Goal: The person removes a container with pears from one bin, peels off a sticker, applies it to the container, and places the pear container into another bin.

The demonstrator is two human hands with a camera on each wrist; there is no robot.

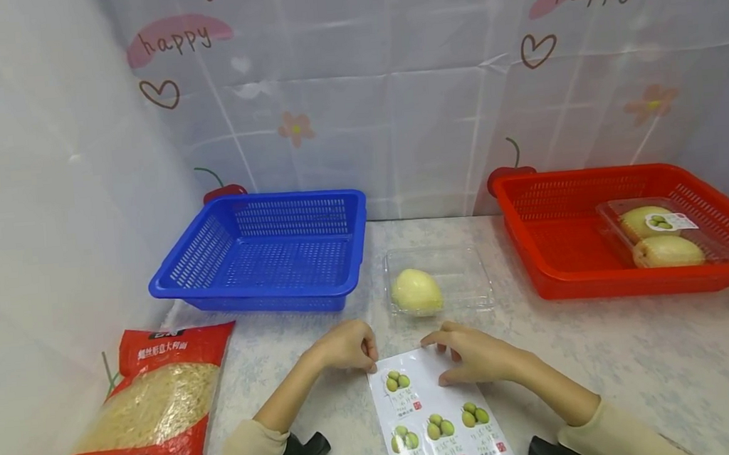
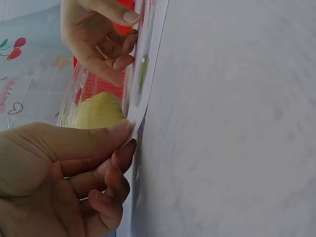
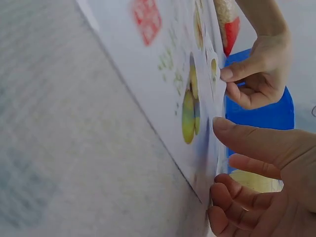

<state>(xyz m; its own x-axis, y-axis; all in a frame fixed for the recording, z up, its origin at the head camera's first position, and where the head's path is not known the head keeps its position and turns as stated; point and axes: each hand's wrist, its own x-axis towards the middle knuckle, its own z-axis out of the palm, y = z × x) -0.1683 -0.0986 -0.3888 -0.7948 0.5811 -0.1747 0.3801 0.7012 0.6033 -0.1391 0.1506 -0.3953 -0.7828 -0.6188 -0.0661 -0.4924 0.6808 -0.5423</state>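
A white sheet of fruit labels [image 1: 440, 421] lies on the table, printed with green fruit, writing and red seals; its upper right part is blank. My left hand [image 1: 348, 348] pinches the sheet's upper left corner between thumb and forefinger, seen closely in the left wrist view. At the upper right edge is my right hand [image 1: 477, 354], thumb over the sheet and fingers loosely bent, thumb and fingertips apart in the right wrist view [image 3: 261, 173]. Just beyond the sheet stands a clear plastic box [image 1: 461, 277] with one pale yellow-green fruit [image 1: 417, 292] in its left half.
A blue basket [image 1: 261, 300] stands at the back left. The red basket [image 1: 600, 284] at the back right holds a clear box of two similar fruits [image 1: 668, 250] with a label on it. A red bag of pasta [image 1: 147, 409] lies at the left.
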